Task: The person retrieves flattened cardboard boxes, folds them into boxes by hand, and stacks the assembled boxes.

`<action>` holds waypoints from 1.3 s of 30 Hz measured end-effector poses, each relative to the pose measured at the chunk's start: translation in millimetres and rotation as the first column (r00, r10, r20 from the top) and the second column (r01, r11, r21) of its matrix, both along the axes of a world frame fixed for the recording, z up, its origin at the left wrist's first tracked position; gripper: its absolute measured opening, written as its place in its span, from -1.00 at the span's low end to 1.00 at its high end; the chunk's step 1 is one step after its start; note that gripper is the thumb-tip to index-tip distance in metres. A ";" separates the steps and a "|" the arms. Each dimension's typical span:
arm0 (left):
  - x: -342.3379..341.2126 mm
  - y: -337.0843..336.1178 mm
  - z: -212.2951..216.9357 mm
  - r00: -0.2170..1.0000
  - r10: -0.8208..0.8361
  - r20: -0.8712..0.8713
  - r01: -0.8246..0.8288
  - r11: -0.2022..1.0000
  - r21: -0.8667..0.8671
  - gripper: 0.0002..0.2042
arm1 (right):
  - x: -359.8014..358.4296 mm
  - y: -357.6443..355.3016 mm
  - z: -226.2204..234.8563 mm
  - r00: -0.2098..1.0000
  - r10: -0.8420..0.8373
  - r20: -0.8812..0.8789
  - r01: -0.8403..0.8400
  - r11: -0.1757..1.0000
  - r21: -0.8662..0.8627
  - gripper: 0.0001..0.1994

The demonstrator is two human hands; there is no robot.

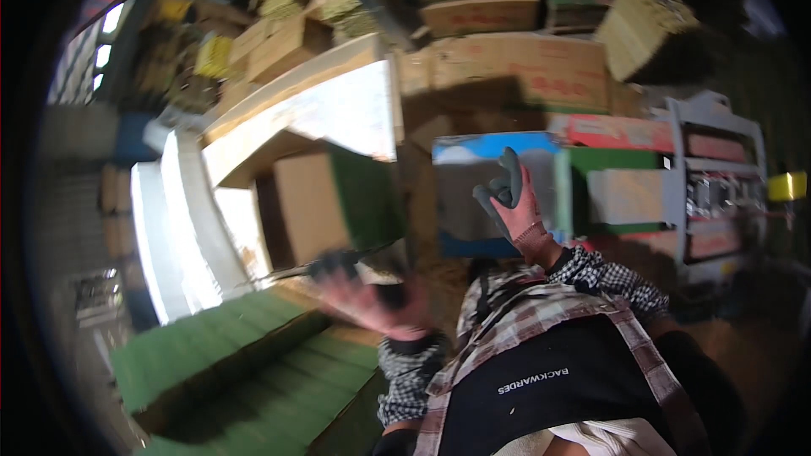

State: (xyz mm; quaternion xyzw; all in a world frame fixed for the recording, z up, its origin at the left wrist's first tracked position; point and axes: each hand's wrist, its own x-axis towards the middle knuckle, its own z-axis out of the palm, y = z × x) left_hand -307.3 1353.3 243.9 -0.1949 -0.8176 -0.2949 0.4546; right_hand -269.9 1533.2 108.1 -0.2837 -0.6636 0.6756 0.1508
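My left hand (pixel 372 297), in a pink glove with dark fingertips, is smeared by motion at the near edge of a brown and green cardboard box (pixel 314 207). Whether its fingers touch the box cannot be made out. The box has a flap standing up and lies on a bright white surface (pixel 329 118). My right hand (pixel 515 207), gloved alike, hovers over a blue-edged box with a grey top (pixel 494 145). Its fingers are partly bent and apart, with nothing visible in them.
Long green cartons (pixel 211 346) lie stacked at the near left. To the right are a green box (pixel 574 181) and a grey metal frame with rollers (pixel 676 152). Brown cartons (pixel 515 67) and a bundle of pale sticks (pixel 642 25) stand at the back.
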 end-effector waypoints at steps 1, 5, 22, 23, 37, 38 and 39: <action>-22.5 -31.8 20.1 0.964 0.218 -0.154 -0.224 0.974 -0.024 -0.72 | -20.0 -18.9 -2.9 0.996 0.083 -0.040 -0.074 0.979 0.188 -0.19; -62.2 -93.4 41.1 0.972 0.221 -0.078 -0.233 0.943 -0.238 -0.84 | -98.6 -109.8 68.2 0.905 0.419 -0.075 -0.425 0.895 -0.137 -0.31; -54.3 17.2 -209.7 0.366 -0.330 0.870 0.135 0.944 0.302 -0.39 | 45.0 119.2 -181.9 0.987 -0.160 0.030 0.135 0.702 -0.699 -0.65; -42.6 19.4 -239.9 0.571 0.085 0.817 0.113 0.977 -0.180 -0.28 | 26.1 113.8 -152.6 0.887 -0.424 0.184 0.453 0.875 -0.169 -0.62; -3.9 119.7 -221.4 -0.281 -0.433 0.857 0.488 0.704 0.516 -0.38 | 78.2 46.3 -15.5 0.995 0.042 0.093 -0.088 0.818 0.568 -0.28; -23.0 102.0 -196.7 0.155 -0.409 0.900 0.661 0.719 0.213 -0.47 | 81.8 48.0 0.2 0.998 -0.014 0.067 -0.028 0.813 0.582 -0.28; -42.4 123.0 -105.5 0.552 -0.216 0.805 0.648 0.719 -0.251 -0.54 | 93.7 68.3 -6.9 0.990 -0.112 0.091 0.041 0.820 0.571 -0.30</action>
